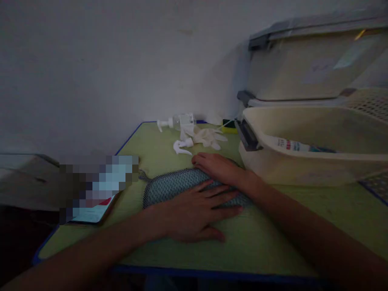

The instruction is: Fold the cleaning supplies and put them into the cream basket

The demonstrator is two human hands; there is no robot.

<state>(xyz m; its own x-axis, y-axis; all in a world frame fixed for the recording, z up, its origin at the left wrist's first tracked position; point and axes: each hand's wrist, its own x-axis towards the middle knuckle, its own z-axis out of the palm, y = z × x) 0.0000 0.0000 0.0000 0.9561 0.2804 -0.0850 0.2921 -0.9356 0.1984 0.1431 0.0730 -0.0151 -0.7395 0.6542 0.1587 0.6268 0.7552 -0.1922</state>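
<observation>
Hands: left hand spread, right hand flattened, both on cloth
Phone: left of cloth
Bin: right of cloth

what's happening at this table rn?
Someone has both bare hands on a blue-green woven cloth with a dark checked edge, lying on the table. The left hand is spread palm-down across it; the right hand rests at its far edge. Behind are a pump bottle, a loose white nozzle and a pale glove. An open bin stands to the right.
</observation>
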